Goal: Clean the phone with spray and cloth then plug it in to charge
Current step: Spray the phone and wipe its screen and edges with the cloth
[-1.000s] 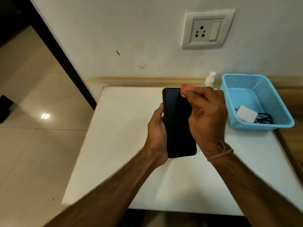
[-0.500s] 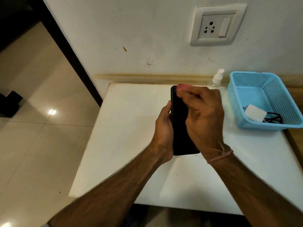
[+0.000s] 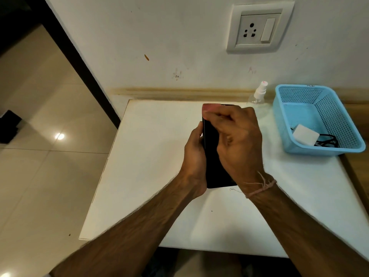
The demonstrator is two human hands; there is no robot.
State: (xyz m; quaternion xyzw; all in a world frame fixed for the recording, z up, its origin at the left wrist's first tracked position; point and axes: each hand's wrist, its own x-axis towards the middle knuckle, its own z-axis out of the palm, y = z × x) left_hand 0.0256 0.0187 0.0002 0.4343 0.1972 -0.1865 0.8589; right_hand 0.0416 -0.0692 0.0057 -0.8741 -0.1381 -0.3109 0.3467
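Black phone (image 3: 214, 156) in left grip (image 3: 196, 154), cloth (image 3: 208, 107) atop

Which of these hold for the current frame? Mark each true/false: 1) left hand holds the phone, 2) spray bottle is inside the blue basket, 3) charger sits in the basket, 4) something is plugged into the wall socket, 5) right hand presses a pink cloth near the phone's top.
1) True: the left hand has its grip on the phone.
2) False: the spray bottle stands on the table, left of the blue basket.
3) True: the white charger lies in it.
4) False: the wall socket is empty.
5) True: the right hand presses the pink cloth there.
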